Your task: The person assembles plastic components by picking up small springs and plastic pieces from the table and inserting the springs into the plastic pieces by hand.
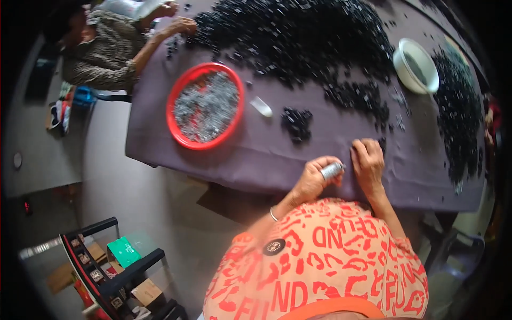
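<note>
A worktop [256,160] under a purple-grey cloth carries everything, and the broad heap of small black pieces [293,40] covers much of its far side. A second black heap [458,117] runs down the right edge. Next in size, a round red basin [170,109] full of small silvery pieces sits well to the left of both hands, and a whitish bowl [404,70] stands between the two heaps. At the near edge, the left hand [311,180] is wrapped round a grey cylinder [332,170], which lies across its fingers with one end directed at the right hand [368,162], just beside it. The right hand has its fingers bent; their tips are hidden, so I cannot tell whether it grips anything. A few black pieces lie just beyond it. A small black clump [296,124] lies past the left hand, and farther left, near the basin, a slim white piece [262,106].
</note>
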`<state>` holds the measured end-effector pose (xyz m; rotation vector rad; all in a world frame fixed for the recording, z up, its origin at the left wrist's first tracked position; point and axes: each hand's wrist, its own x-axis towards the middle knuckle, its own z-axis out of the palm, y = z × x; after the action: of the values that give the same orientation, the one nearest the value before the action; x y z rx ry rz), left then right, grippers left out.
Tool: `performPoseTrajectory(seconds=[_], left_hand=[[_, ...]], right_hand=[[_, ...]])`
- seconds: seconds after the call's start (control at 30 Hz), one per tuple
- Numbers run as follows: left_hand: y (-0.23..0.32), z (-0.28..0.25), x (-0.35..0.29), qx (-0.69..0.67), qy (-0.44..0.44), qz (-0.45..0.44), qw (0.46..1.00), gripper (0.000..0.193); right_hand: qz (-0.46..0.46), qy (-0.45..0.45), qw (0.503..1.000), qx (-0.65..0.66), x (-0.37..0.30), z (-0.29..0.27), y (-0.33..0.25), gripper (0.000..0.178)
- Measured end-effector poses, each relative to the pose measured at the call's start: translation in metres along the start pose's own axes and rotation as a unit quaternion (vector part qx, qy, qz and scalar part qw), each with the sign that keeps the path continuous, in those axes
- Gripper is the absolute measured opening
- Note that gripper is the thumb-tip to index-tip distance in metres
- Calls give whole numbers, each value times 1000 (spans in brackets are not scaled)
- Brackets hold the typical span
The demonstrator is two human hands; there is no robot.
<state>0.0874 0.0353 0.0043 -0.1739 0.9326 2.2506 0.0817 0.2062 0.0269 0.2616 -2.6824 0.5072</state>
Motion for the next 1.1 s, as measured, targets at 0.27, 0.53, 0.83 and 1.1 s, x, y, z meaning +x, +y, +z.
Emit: performPoseTrajectory(seconds=[0.27,0.53,0.83,1.1], left_hand=[[-5,9,-1,29,-27,-12,999,19],[11,9,2,-9,36,1,999,12],[31,37,-2,33,-27,36,998,17],[23,62,-12,76,-7,44,996,15]], right_hand=[[55,-51,987,145,-3,-16,12,20],[332,-107,728,590,11,-29,1,12],[270,-45,580,767,-10,-57,1,18],[225,-6,709,668,-20,-61,3,17]])
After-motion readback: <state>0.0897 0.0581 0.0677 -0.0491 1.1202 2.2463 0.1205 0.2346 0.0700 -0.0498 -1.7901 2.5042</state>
